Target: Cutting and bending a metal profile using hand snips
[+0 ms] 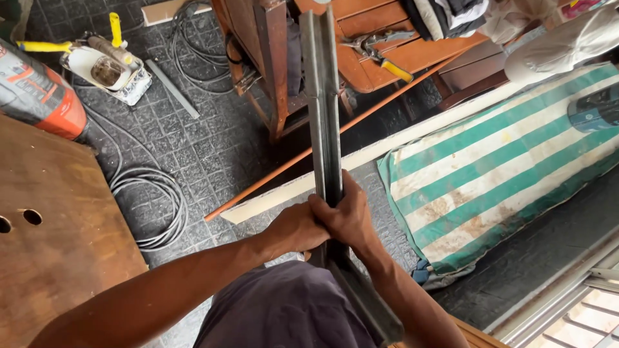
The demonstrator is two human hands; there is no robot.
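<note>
At far left we see a plywood board (58, 238) beside a coil of grey cable (151, 206) on the dark tiled floor (213, 148). Our left hand (293, 229) and right hand (348, 216) close tightly, fingers wrapped, around a long grey metal channel (322, 96) running up the centre, perhaps steel. A green-and-white striped cloth (496, 167) lies right.

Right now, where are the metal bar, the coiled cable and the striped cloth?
metal bar (324, 109): head view, mid-length above the hands.
coiled cable (169, 200): head view, right side of the coil.
striped cloth (496, 161): head view, a green stripe near the middle.
</note>
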